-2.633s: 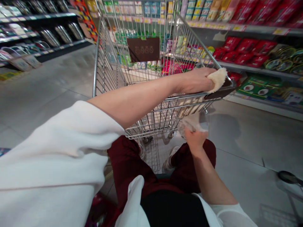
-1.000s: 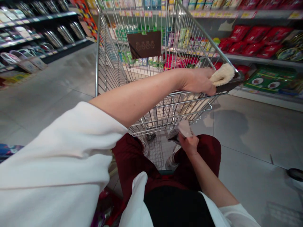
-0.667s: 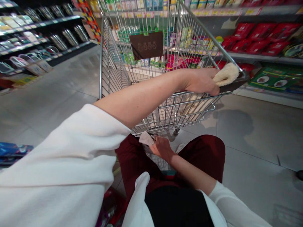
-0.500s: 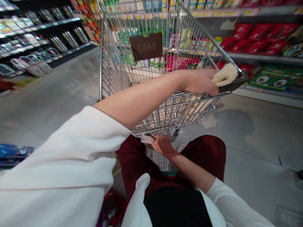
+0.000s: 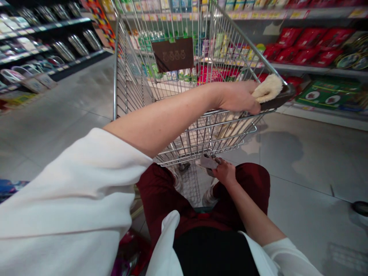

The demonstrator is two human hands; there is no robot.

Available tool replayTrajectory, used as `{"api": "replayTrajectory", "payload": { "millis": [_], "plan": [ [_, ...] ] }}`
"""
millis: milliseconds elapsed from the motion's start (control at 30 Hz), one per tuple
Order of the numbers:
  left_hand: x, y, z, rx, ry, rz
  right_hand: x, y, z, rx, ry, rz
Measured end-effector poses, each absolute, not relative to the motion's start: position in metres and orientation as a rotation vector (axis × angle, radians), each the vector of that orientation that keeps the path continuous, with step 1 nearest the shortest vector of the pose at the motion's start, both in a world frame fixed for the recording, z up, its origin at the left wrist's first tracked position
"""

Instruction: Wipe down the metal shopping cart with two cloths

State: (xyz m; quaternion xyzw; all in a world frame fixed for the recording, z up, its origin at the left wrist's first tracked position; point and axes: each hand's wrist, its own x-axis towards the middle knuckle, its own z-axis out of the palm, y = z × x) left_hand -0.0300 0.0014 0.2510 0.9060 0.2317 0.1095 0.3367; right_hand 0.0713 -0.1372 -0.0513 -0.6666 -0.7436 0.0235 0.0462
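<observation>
grey tile floor (image 5: 301,161), shop aisle w/ shelves (image 5: 313,65)

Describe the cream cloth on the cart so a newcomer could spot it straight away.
Start at the wire shopping cart in the middle of the aisle and follow its near rim to the dark handle at the right end. The cream cloth lies on that handle, pressed under the left hand. It is fluffy and pale, unlike the smaller grey cloth the right hand holds low beneath the basket.
</observation>
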Motion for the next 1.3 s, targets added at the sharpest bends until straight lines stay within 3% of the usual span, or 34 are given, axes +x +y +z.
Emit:
{"api": "replayTrajectory", "payload": {
  "millis": [267,567,700,867,1000,1100,1300],
  "plan": [
    [-0.027,0.007,0.246,2.394,0.616,0.258,0.118,-0.137,-0.063,-2.258,-1.893,-0.040],
    [-0.023,0.007,0.247,2.430,0.627,0.234,0.116,-0.132,-0.039,-2.232,-1.485,0.196],
    [-0.025,0.010,0.246,2.413,0.546,0.237,0.113,-0.124,0.001,-1.782,-1.289,0.003],
    [-0.028,0.013,0.247,2.484,0.572,0.246,0.100,-0.111,0.094,-1.314,-1.177,-0.395],
    [-0.026,0.019,0.245,2.632,0.580,0.243,0.084,-0.094,0.157,-1.091,-1.307,-0.495],
    [-0.029,0.024,0.244,2.788,0.565,0.237,0.076,-0.073,0.176,-1.085,-1.459,-0.454],
    [-0.043,0.030,0.244,2.871,1.322,0.389,0.076,-0.043,0.168,-1.258,-1.496,-0.509]
  ]
}}
